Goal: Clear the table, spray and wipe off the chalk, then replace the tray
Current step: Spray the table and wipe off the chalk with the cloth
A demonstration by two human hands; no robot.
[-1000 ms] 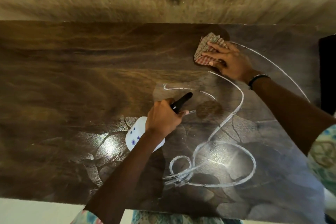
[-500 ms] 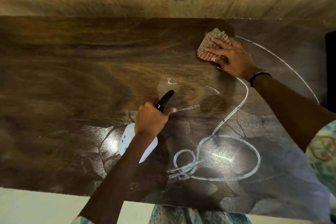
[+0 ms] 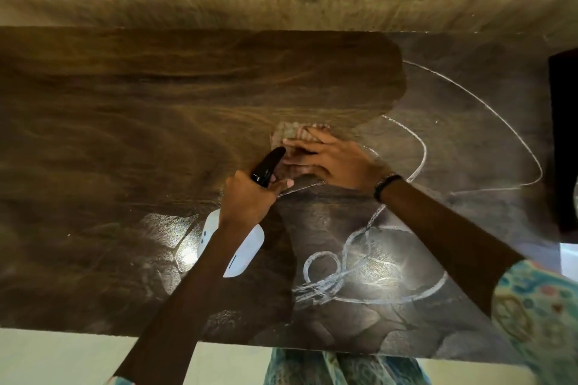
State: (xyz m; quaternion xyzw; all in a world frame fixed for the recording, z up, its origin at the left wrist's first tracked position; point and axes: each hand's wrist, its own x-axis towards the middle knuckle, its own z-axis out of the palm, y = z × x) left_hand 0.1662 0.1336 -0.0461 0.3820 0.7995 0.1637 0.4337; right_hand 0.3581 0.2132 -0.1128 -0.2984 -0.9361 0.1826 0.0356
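My left hand (image 3: 247, 200) grips a white spray bottle (image 3: 245, 251) with a black nozzle (image 3: 268, 166), held over the middle of the dark wooden table (image 3: 109, 134). My right hand (image 3: 334, 161) presses a checked cloth (image 3: 289, 134) flat on the table just beyond the nozzle. White chalk lines (image 3: 422, 150) curl across the right half of the table, with loops (image 3: 350, 272) near the front edge. The left half shows bare, wiped wood.
A dark object (image 3: 564, 141) stands at the table's right edge. A pale wall runs behind the table. Patterned clothing (image 3: 344, 369) shows below the front edge, and a light floor lies at the lower left.
My right hand has dragged the cloth from the far right part of the table down and left to the middle, beside the nozzle. The chalk stroke near the centre is gone.
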